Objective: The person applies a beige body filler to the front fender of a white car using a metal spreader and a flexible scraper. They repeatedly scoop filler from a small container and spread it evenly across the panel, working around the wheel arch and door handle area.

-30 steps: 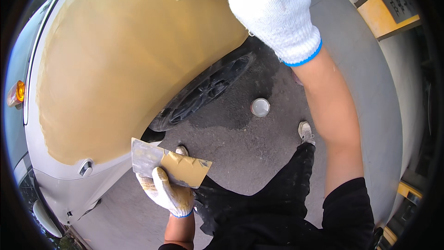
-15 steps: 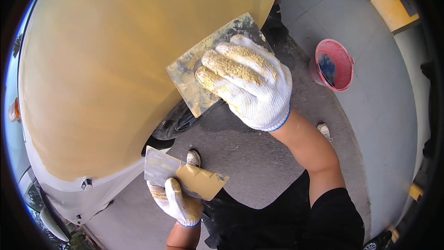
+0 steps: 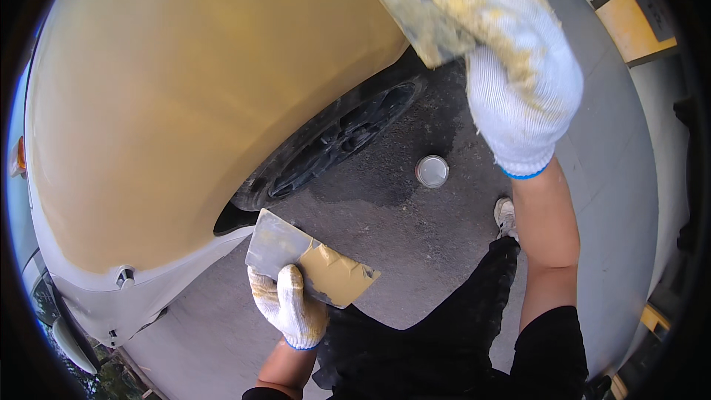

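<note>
My right hand, in a white knit glove caked with yellow filler, grips a putty spreader at the upper right. The spreader's smeared blade is tilted and overlaps the far edge of the car panel, which is coated in yellow-tan filler. Low in front of me, my left hand, gloved too, pinches a second flat metal spreader between thumb and fingers. A thick layer of tan filler covers the right half of that blade. The right thumb is hidden behind the glove and blade.
Below the panel is the car's black wheel. A round tin stands on the dark ground to its right. My shoe is near my right forearm. A yellow box-like thing is at the far right, beyond the grey floor.
My right hand has moved up and right with its spreader, turning it away from the panel's lower edge. The wheel and tin have come into sight; the pink bucket is now hidden.
</note>
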